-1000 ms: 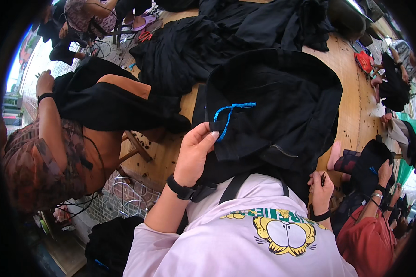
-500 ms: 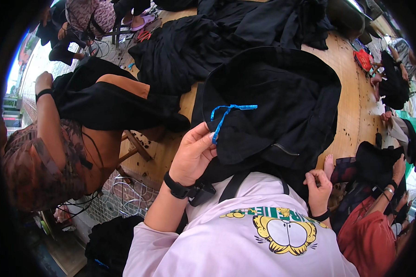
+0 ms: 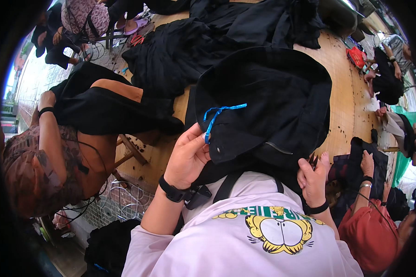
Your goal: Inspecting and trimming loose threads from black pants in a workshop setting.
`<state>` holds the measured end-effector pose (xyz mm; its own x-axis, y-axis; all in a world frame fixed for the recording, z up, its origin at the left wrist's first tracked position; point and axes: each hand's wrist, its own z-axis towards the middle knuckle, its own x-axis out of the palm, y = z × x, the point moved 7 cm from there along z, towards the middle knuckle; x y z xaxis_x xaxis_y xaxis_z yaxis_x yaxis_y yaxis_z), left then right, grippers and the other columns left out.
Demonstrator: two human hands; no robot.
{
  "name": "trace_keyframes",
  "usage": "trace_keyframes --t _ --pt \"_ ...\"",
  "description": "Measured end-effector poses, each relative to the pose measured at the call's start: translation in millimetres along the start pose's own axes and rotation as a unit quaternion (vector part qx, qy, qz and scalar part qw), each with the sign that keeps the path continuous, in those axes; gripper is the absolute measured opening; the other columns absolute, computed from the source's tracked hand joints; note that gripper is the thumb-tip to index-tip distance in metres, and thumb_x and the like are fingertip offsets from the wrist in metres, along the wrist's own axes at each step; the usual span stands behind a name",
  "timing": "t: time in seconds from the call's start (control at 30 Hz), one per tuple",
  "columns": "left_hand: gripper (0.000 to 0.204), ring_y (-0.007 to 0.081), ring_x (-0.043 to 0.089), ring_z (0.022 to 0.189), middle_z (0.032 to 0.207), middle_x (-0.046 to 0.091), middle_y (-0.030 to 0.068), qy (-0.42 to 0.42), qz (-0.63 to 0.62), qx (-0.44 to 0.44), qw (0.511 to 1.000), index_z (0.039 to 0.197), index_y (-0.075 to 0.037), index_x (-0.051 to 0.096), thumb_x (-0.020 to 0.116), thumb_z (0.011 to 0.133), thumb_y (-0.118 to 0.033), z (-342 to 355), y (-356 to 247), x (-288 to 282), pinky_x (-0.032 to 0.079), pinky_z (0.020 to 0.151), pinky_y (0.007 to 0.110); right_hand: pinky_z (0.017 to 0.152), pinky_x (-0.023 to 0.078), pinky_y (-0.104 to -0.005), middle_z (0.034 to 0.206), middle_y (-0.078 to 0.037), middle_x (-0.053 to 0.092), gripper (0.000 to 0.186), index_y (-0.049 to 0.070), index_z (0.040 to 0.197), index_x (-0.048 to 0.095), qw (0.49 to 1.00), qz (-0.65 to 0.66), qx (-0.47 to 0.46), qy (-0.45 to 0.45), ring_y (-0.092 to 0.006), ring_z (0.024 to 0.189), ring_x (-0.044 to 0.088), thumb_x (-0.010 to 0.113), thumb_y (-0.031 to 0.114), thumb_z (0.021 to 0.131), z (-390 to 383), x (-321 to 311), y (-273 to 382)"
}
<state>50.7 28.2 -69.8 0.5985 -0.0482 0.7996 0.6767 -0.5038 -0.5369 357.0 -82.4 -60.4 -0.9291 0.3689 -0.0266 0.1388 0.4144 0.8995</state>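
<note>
While the left hand (image 3: 188,156) keeps its grip pinching the black garment (image 3: 268,106), the right hand (image 3: 312,180) has risen to its hem.

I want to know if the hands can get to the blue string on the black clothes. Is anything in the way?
Nothing visible is in the way. The left hand already touches the black garment right at the lower end of the blue string. The right hand grips the garment's lower edge, apart from the string.

The black garment (image 3: 268,106) in the middle of the frame is matt woven cloth, with a metal zipper (image 3: 278,148). The blue drawstring (image 3: 216,116) looks smooth. The table (image 3: 344,99) at right is rough, speckled wood.
</note>
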Motion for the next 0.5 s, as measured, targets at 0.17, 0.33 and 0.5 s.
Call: trace_keyframes --t 0.17,0.33,0.5 --pt "0.031 0.0169 0.068 0.106 0.120 0.068 0.0097 0.011 0.017 0.006 1.000 0.132 0.000 0.054 0.048 0.104 -0.010 -1.8 1.0 4.9 0.056 0.094 0.034 0.050 0.042 -0.0243 0.053 0.003 0.046 0.034 0.003 0.067 0.051 0.924 -0.345 -0.164 0.001 -0.0074 0.047 0.051 0.074 0.017 0.089 -12.5 11.9 39.9" --pt "0.031 0.0170 0.067 0.109 0.122 0.066 0.0096 0.019 0.034 0.010 0.999 0.133 0.000 0.052 0.046 0.104 -0.010 -2.5 1.5 15.6 0.055 0.097 0.035 0.060 0.050 -0.0232 0.071 -0.008 0.070 0.010 -0.001 0.084 0.073 0.911 -0.268 0.064 0.307 -0.0110 0.063 0.067 0.073 0.009 0.086 -39.4 29.5 50.8" --pt "0.032 0.0119 0.067 0.098 0.114 0.068 0.0066 0.005 0.081 0.035 0.996 0.132 0.001 0.052 0.050 0.103 -0.012 -7.8 -0.6 30.4 0.056 0.088 0.029 0.066 0.053 -0.0243 0.081 -0.009 0.072 0.010 -0.001 0.091 0.072 0.898 -0.249 -0.205 0.299 -0.0138 0.073 0.069 0.073 -0.002 0.081 -35.8 87.4 105.2"
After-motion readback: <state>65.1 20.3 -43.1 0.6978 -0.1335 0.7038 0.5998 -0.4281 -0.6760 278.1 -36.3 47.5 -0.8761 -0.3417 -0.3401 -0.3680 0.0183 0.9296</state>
